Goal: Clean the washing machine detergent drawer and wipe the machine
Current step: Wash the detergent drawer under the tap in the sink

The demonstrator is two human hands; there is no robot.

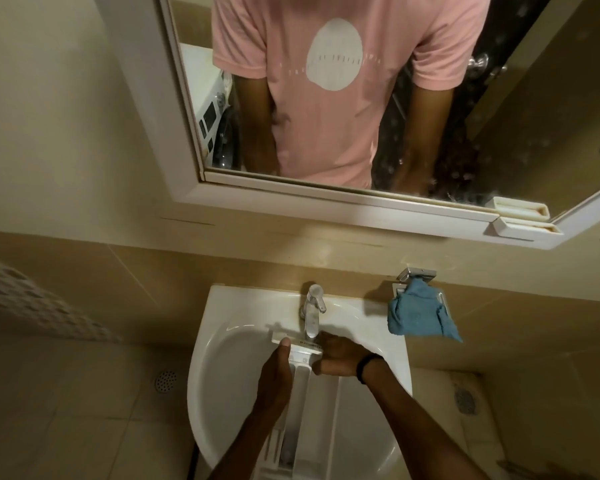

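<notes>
The white detergent drawer (303, 386) lies lengthways over the white sink (222, 375), its far end under the chrome tap (311, 315). My left hand (274, 372) grips the drawer's left side, thumb up near its far end. My right hand (336, 355) is curled against the drawer's right side close to the tap; a black band sits on that wrist. Its fingertips are hidden behind the drawer. In the mirror (326, 98), the washing machine (212, 112) shows as a reflection at the left.
A blue cloth (420, 315) hangs from a metal holder on the wall right of the sink. A white soap tray (523, 228) sits on the mirror ledge. A round floor drain (166, 381) lies left of the sink on the tiled floor.
</notes>
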